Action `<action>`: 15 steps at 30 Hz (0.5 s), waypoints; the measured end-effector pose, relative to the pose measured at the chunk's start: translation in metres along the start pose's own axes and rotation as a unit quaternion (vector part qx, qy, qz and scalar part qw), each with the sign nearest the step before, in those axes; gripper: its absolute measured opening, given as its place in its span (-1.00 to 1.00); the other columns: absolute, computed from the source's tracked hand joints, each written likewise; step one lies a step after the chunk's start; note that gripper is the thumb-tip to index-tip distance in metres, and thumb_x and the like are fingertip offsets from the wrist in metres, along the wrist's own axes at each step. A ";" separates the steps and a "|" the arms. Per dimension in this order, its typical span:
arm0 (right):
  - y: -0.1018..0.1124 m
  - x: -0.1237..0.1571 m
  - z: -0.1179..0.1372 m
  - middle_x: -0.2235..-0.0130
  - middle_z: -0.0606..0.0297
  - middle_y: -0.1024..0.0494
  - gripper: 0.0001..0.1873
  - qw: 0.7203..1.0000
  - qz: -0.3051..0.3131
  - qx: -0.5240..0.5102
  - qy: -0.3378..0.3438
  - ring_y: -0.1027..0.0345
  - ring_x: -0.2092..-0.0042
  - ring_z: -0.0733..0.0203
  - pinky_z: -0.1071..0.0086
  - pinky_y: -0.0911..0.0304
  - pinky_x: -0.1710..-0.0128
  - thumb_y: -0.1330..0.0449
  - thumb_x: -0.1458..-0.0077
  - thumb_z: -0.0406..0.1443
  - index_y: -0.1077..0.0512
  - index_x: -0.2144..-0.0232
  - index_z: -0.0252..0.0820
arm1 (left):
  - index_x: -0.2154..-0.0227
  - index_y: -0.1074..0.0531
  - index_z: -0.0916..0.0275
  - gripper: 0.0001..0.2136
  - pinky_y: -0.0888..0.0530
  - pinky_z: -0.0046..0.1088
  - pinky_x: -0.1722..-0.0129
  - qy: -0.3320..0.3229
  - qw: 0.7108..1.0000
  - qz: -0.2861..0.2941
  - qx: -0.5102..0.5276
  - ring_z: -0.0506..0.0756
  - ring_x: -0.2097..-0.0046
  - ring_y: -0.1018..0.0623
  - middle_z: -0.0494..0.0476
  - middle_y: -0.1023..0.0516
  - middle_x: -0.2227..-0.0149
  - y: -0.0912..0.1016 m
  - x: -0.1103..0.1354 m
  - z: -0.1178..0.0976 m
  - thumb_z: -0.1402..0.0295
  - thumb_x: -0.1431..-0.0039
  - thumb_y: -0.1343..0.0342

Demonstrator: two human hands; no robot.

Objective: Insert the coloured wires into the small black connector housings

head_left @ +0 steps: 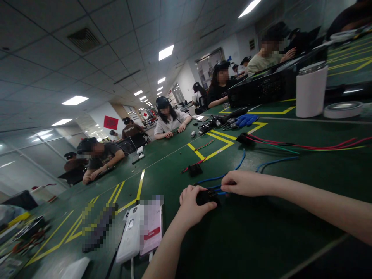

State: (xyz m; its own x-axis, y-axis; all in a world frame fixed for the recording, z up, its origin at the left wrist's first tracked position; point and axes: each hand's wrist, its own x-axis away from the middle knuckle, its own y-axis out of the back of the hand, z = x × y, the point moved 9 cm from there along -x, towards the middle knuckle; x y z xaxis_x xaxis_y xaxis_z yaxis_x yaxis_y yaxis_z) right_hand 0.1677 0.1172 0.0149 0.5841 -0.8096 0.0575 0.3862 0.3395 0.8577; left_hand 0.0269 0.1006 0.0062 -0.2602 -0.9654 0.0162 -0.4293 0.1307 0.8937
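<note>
Head view: the left hand grips a squarish black block on the smooth, dark green surface, and the right hand is pinched closed on the blue wires beside it. The step in hand looks like working a wire at the block's edge (fingers hide the exact contact); the next move likely calls for a steady hold and fine fingertip control. The slender wires curve, looking plastic-sheathed and springy.

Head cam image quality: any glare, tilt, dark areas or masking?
Head view: scene strongly tilted; ceiling lights blown white; black block in the left hand dark, little detail; near part of green table very dark; elongated item at lower left pixelated beyond recognition.
</note>
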 end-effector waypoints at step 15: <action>0.011 0.002 0.011 0.46 0.28 -0.47 -0.65 0.995 -0.059 0.067 0.045 -0.29 0.43 0.22 0.40 -0.02 0.48 0.05 -0.13 -0.15 -0.48 0.43 -0.13 | 0.17 -0.37 0.09 -0.63 -0.18 -0.30 -0.05 0.014 1.000 -0.003 -0.016 0.17 -0.01 -0.28 0.05 -0.32 0.12 0.000 0.001 0.000 0.10 0.05 -0.21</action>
State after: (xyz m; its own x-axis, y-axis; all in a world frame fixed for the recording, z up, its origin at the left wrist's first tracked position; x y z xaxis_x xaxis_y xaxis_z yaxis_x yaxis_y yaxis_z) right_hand 0.1652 0.1146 0.0301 0.6042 -0.7920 -0.0878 0.3610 0.1738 0.9162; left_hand 0.0263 0.0999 0.0065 -0.2342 -0.9719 0.0229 -0.4027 0.1185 0.9076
